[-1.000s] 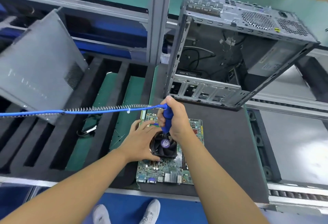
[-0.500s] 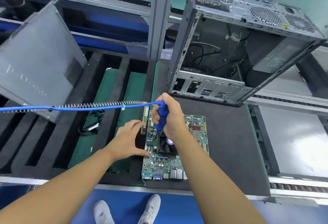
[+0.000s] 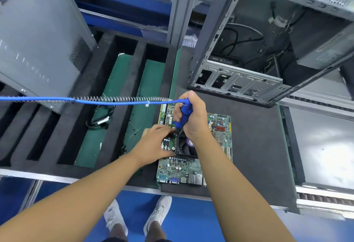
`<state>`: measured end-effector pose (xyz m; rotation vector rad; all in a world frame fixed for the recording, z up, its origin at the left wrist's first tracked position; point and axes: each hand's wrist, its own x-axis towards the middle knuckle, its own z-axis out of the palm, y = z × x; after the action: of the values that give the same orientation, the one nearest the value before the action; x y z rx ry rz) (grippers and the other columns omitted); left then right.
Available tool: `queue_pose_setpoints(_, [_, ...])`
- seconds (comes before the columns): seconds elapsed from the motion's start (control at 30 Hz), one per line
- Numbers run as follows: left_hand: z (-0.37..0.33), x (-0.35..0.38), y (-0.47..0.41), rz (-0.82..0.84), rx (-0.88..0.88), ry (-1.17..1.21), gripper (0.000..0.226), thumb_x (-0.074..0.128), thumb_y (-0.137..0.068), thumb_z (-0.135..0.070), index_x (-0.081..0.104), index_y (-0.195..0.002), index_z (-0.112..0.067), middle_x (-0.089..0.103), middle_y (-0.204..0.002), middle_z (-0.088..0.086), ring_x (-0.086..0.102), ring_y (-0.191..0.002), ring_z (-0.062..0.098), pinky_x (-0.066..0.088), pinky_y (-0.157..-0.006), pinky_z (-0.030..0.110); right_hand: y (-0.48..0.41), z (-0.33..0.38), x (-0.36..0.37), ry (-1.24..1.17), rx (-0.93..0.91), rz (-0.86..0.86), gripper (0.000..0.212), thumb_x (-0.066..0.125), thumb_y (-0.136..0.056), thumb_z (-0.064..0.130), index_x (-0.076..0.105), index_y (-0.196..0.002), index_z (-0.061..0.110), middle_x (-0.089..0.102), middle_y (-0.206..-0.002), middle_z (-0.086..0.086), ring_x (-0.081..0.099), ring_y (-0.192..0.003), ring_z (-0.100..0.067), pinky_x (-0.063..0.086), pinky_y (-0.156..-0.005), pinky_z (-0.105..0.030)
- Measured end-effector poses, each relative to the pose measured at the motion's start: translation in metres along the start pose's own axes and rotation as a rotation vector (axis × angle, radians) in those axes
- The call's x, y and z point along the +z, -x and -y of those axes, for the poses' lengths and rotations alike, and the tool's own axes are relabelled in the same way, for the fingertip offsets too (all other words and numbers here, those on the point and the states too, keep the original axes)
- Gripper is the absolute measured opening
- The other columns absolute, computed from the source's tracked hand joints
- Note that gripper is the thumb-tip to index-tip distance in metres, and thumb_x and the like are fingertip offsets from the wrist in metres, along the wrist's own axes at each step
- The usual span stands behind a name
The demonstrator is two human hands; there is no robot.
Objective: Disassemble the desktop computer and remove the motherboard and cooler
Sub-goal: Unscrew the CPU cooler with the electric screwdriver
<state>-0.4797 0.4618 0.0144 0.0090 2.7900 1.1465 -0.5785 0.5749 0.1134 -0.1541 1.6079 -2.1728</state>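
The left hand (image 3: 155, 144) has slid from the motherboard's (image 3: 218, 136) edge to press open-fingered beside the cooler (image 3: 186, 149), while the right hand (image 3: 193, 117) still clamps the screwdriver (image 3: 183, 113) at its corner, the board lying on the worktop (image 3: 254, 146) before the case (image 3: 239, 81).

— What's on your left?
— A black foam tray (image 3: 74, 130) with long slots, green mat (image 3: 118, 81) showing through, a black cable (image 3: 99, 122) lying in one slot.
— And below you?
— My white shoes (image 3: 115, 219) on the blue floor (image 3: 191, 222); a grey post (image 3: 182, 8) rises behind the tray.
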Motion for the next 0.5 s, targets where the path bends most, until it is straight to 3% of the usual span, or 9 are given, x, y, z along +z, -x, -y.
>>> queue_pose_setpoints(0.17, [0.0022,0.0005,-0.0026,-0.015,-0.005,-0.009,0.077,0.079,-0.067,-0.051,0.052,-0.134,-0.026,0.05,-0.125,-0.018,0.029,-0.127,-0.003,0.019,-0.091,0.029,0.0009,-0.0056,0.0006,0.024,-0.018,0.012,0.03,0.054,-0.082,0.043,0.055,-0.066,0.019,0.046,-0.049,-0.008,0.036,-0.043,-0.02,0.031,-0.048,-0.027])
queue_pose_setpoints(0.27, [0.0033,-0.0004,-0.0029,-0.009,0.001,-0.013,0.075,0.077,-0.065,-0.054,0.052,-0.132,-0.028,0.045,-0.119,-0.023,0.025,-0.121,-0.009,0.019,-0.09,0.03,-0.0009,-0.001,0.0029,0.034,-0.025,0.032,0.03,0.055,-0.083,0.044,0.056,-0.066,0.02,0.047,-0.049,-0.007,0.036,-0.042,-0.02,0.031,-0.047,-0.026])
queue_pose_setpoints(0.5, [0.003,0.0014,-0.0029,-0.03,0.024,-0.023,0.074,0.07,-0.063,-0.055,0.051,-0.131,-0.035,0.049,-0.121,-0.022,0.028,-0.125,-0.009,0.017,-0.09,0.026,0.0014,-0.0018,-0.0058,0.022,-0.032,0.081,0.027,0.052,-0.083,0.041,0.056,-0.069,0.02,0.047,-0.05,-0.008,0.036,-0.044,-0.019,0.03,-0.048,-0.027])
